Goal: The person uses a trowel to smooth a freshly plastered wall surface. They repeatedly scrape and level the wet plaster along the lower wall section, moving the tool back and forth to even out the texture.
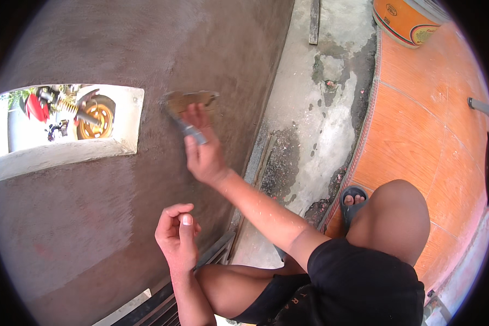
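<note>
On the brown-grey wall, the wide blade of a putty knife lies against the coated surface. Its face carries a brown smear. My right hand grips this tool, with the fingers stretched along the blade and the thumb beside a grey part of it. Pale specks dot the right forearm. Lower down and nearer to me, my left hand is loosely closed beside the wall, its fingers curled toward the thumb. I see nothing in it, and it stands apart from the putty knife.
An opening in the wall shows a motorcycle outside. Along the wall's foot runs a rough, stained concrete strip with a wooden piece. Orange tiles lie to the right, with an orange bucket at the far end. Dark bars sit below my left hand.
</note>
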Available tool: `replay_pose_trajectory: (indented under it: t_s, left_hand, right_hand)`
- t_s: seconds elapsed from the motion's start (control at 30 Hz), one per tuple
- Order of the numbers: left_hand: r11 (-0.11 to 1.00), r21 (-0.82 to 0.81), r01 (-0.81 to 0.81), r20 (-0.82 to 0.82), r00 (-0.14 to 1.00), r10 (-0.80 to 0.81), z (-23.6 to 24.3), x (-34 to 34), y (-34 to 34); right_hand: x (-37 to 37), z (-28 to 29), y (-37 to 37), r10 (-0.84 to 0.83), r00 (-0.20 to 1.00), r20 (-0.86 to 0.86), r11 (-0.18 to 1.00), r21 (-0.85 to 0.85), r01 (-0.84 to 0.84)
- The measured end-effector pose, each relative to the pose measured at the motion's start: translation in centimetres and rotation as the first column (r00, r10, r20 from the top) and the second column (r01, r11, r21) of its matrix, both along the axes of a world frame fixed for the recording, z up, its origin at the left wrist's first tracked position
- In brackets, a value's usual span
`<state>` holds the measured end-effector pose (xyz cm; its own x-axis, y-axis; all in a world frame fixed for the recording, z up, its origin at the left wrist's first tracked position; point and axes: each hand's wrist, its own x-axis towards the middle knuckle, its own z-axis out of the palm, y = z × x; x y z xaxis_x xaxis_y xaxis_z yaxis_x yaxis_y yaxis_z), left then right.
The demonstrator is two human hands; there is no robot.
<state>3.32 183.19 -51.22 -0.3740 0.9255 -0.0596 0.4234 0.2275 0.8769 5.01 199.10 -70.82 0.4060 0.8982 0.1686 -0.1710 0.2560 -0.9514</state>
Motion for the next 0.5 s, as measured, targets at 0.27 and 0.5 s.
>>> replay_pose_trajectory:
  t_s: [0.27, 0.5]
  left_hand:
    - [0.960, -0.280, 0.005, -0.160, 0.986, -0.052, -0.1, 0.0, -0.3]
    - [0.973, -0.217, -0.080, -0.115, 0.992, 0.056, -0.3, -1.5, -1.1]
  right_hand:
    - [-0.7, -3.3, 0.8, 0.252, 0.953, -0.165, 0.902, -0.317, -0.293]
    - [-0.4, -7.9, 0.9, -0.054, 0.955, -0.293, 0.795, -0.590, -0.137]
